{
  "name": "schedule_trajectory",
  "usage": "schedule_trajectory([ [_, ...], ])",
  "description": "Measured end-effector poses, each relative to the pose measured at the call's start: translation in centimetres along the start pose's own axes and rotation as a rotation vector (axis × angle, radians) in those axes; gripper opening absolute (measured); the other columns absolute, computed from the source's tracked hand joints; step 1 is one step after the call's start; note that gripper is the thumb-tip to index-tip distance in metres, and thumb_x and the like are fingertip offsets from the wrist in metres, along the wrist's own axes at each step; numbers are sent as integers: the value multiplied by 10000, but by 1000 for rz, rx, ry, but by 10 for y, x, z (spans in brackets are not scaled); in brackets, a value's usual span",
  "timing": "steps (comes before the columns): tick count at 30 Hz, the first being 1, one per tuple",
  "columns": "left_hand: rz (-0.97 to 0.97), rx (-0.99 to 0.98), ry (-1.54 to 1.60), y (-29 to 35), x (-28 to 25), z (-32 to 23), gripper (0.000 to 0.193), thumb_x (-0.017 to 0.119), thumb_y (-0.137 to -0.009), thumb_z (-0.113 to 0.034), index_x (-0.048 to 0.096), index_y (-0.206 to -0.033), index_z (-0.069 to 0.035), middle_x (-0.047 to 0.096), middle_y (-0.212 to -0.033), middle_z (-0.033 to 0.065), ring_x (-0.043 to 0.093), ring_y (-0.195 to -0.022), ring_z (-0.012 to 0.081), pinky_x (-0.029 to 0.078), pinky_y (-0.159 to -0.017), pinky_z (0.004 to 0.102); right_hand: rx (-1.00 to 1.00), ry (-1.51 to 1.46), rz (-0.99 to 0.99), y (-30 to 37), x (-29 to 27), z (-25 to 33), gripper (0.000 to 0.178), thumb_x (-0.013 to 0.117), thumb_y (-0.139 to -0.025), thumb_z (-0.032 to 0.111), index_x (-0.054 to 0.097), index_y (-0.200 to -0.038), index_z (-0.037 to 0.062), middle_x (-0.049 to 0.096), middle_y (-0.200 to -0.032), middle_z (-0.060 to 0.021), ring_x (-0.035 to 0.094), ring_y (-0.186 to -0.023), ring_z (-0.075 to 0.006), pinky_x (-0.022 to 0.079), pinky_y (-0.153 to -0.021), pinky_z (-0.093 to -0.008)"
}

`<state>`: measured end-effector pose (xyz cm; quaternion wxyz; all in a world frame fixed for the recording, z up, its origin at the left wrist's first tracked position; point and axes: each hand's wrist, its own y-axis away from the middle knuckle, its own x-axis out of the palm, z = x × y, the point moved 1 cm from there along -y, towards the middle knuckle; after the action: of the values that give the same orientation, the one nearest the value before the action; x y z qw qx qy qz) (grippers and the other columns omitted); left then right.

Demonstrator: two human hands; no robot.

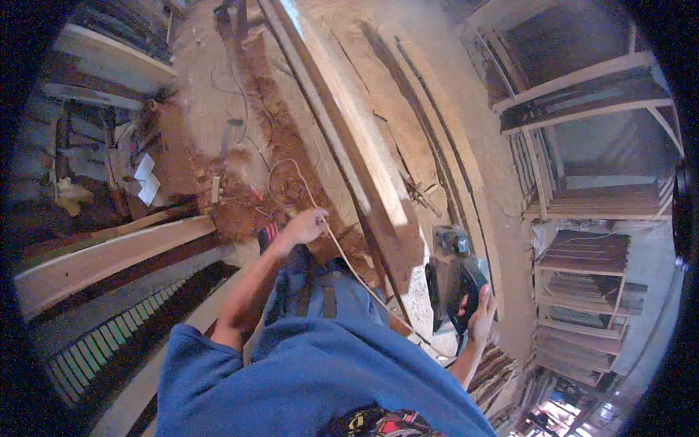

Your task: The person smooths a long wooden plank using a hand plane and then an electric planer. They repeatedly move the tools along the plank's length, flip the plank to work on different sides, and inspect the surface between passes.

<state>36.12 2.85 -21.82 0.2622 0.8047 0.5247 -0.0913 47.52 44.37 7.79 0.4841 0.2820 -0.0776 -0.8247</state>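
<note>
My left hand (309, 225) is closed around a pale power cord (336, 244) in front of my legs. From a loose loop on the ground the cord passes through these fingers, then slants down to the right past my waist. On the right, my right hand (477, 313) grips the handle of a dark electric planer (445, 280), the fingers wrapped through the handle. A grey, rounded part is at the planer's far end. Left of the planer, a long wooden beam (357, 156) stretches away from me, its near end close to the tool.
Long boards (455, 160) lie along the ground right of the beam. At the left, a thick plank (124, 251) sits above a slatted piece (109, 339). Wooden racks with stacked slats (582, 291) line the right side. A white sheet (147, 179) lies at the left.
</note>
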Motion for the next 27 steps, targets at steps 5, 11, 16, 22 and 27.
schedule_trajectory([
  [5,-200,-218,565,-22,85,-104,957,769,-867,-515,362,-1531,40,395,-1540,303,382,-1451,399,342,-1195,472,15,93,5,-5,-76,-57,439,583,-1052,494,580,-1026,56,625,-765,-39,555,-564,-116,457,-498,-285],
  [11,-549,-493,383,-92,166,-150,1449,892,-675,-632,19,-1630,22,70,-1667,335,42,-1558,483,169,-1280,513,-76,138,53,-15,-108,-96,473,573,-1060,481,605,-961,20,573,-665,-40,544,-524,-116,442,-438,-278],
  [16,-589,-525,391,-136,195,-122,1375,913,-671,-339,-15,-1633,-15,100,-1637,354,78,-1537,490,150,-1275,516,-127,147,115,-20,-122,-118,437,576,-1068,437,616,-970,13,575,-671,-29,557,-534,-108,456,-447,-274],
  [22,-588,-410,669,-94,174,-134,1037,892,-689,-134,276,-1511,4,600,-1353,235,620,-1206,382,518,-1021,519,-279,273,173,-46,-112,-133,420,594,-1058,426,647,-963,20,574,-627,-21,541,-482,-106,442,-448,-273],
  [27,-647,-222,1177,-19,95,-188,655,794,-849,-349,495,-1326,-15,692,-1108,162,698,-934,325,585,-843,496,-266,281,283,-59,-90,-119,440,610,-1042,445,689,-1030,12,596,-622,-36,582,-493,-121,451,-457,-290],
])
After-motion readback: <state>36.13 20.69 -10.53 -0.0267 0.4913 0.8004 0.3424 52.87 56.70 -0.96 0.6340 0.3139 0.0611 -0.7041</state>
